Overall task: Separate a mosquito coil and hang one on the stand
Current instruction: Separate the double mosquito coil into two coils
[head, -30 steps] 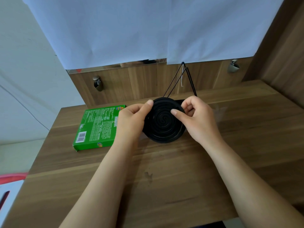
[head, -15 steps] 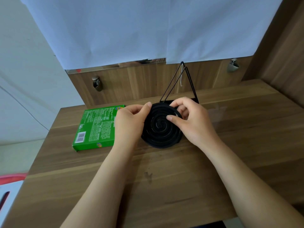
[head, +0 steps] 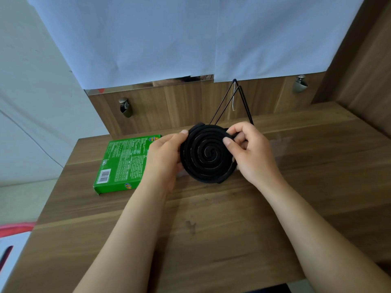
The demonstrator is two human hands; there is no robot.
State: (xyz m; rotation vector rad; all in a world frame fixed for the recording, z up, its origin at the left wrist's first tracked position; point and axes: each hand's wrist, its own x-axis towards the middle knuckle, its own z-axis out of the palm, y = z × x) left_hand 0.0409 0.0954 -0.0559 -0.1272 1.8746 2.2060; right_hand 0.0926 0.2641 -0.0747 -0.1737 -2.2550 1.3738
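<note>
Gripping coil [head: 208, 157]: left hand [head: 165, 157], right hand [head: 254, 153]; green box [head: 124, 161] closed, contents hidden.

1. The coil [head: 208, 157] is black, a spiral with thin pale gaps.
2. The stand [head: 246, 105] is black wire.
3. The box [head: 124, 163] is bright green with a white barcode patch.
4. The table [head: 211, 240] is brown, wood-grained.
5. The sheet [head: 190, 39] behind is pale blue-white.

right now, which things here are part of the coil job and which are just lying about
In the job: mosquito coil, gripped by the left hand and right hand; wire stand behind it.
Lying about: green box on the table; two metal clips on the back panel.
</note>
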